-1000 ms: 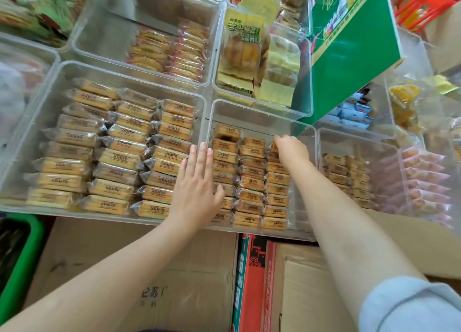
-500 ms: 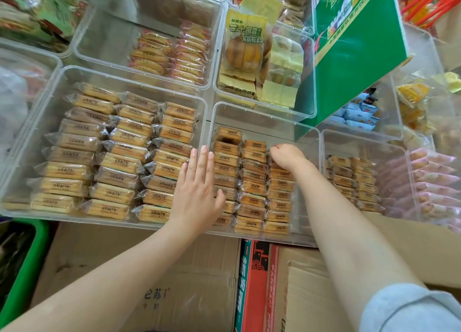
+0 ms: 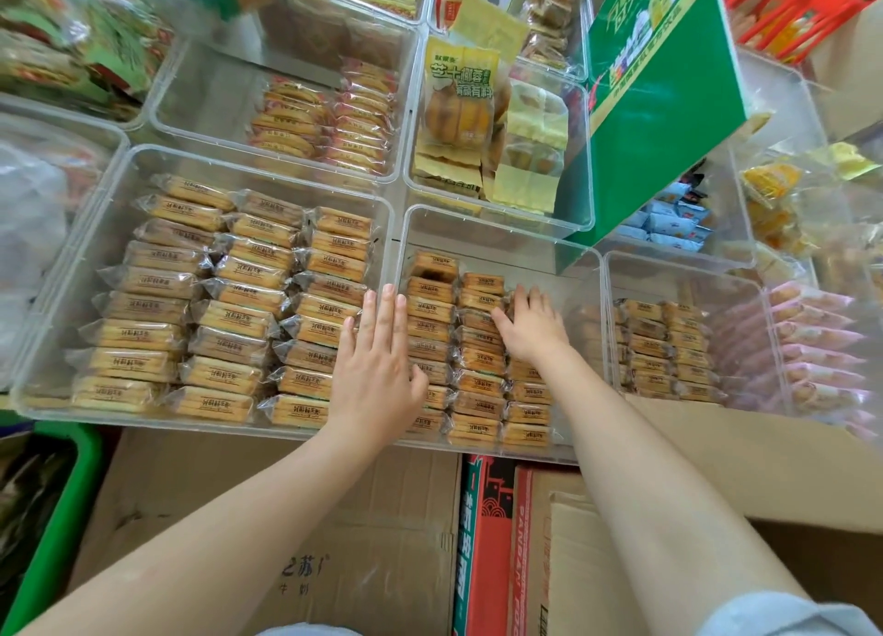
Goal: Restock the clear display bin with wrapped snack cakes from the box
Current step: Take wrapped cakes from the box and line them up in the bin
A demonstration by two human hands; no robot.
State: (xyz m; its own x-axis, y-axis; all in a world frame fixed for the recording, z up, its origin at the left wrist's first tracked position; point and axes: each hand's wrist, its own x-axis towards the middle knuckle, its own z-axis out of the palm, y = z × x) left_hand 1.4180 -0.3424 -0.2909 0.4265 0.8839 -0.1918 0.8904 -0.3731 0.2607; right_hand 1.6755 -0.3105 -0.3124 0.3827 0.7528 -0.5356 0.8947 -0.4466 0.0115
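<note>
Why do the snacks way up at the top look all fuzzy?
Head view: the green packets at the top left are smeared by blur, the wide lens bends the edges, and the snack cakes by the right hand look sharp.

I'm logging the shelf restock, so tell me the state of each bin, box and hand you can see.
left hand: flat, fingers straight, on the bins' shared edge
right hand: fingers bent on the cakes
clear display bin: partly filled, back bare
snack cakes: wrapped, in rows
green box: tilted
cardboard box: flaps shut
</note>
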